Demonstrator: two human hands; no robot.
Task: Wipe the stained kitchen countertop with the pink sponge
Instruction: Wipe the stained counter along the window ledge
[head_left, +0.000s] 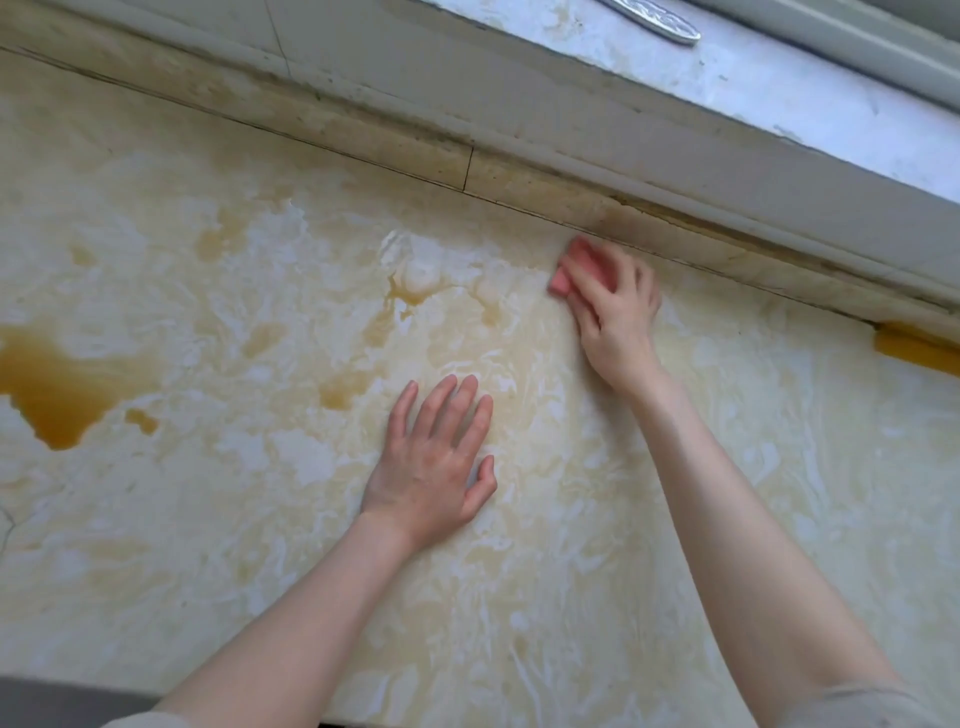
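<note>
The right hand (615, 306) is gripping the sponge (571, 270) with curled fingers close against the back ledge (467, 166) of the countertop (675, 519) (smeared stone is lying open toward the near edge), while the left hand (436, 467) is resting flat, fingers spread, well apart from it.

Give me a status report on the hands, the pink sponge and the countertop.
Right hand grips soft pink rectangular sponge at back edge. Left hand flat on stained cream marbled countertop. Amber puddle far left unwiped; nothing blocking.
</note>
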